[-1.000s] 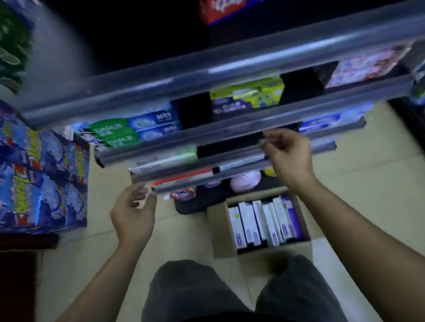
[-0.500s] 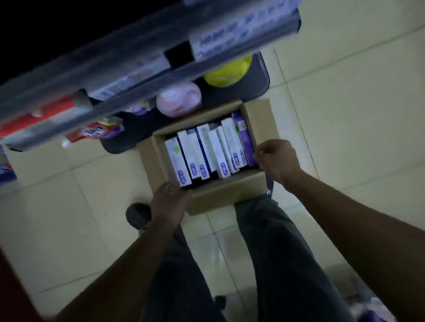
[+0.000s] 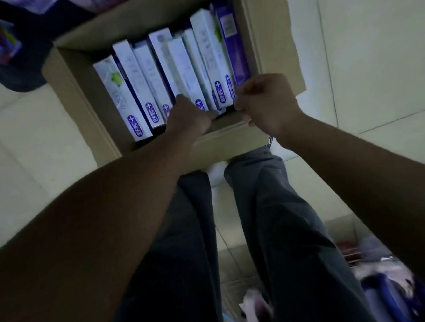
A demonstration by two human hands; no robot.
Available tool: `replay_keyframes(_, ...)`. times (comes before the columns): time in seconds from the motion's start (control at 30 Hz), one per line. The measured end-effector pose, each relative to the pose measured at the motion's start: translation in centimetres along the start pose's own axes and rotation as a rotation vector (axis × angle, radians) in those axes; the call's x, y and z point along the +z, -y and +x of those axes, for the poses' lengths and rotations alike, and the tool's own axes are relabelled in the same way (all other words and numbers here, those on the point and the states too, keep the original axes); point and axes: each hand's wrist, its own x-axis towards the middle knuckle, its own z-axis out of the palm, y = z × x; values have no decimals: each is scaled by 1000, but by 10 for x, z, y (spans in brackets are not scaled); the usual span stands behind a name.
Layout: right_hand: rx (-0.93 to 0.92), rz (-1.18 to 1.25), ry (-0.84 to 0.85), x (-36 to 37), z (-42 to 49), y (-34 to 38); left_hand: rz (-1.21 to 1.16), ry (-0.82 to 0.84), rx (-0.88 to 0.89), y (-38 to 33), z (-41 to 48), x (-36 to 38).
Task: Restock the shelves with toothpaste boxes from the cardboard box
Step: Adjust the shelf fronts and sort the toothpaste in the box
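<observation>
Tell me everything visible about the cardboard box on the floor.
The cardboard box is plain brown board, open-topped with flaps folded outward, standing on the pale tiled floor before the person's legs. Toothpaste boxes, mostly white, one purple at the right, stand on edge in a row inside. The left hand reaches among their near ends; the right hand, curled, is at the near right corner. Whether either holds one cannot be told.

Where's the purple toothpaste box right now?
Head view: the purple toothpaste box stands at the right end of the row in the cardboard box, beside its right wall, beyond the right hand.
</observation>
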Motion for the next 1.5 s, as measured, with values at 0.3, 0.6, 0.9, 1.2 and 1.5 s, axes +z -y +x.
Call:
replay_keyframes(0.3,-9,18,13,17,4,-12,-57,-116,27,21,36,13)
replay_keyframes(0.6,-88,26,-28,-10,26,24,-374,-77,121,47,-39,-75)
replay_keyframes(0.9,-234,-123,448,-37,28,48,-350,272,358,58,-91,-80)
replay_keyframes(1.2,-256,-51,81,-57,12,-7,-112,-255,-174,55,-1,-47)
replay_keyframes(1.5,-231,65,-11,-63,12,-35,185,-169,-173,33,20,-3)
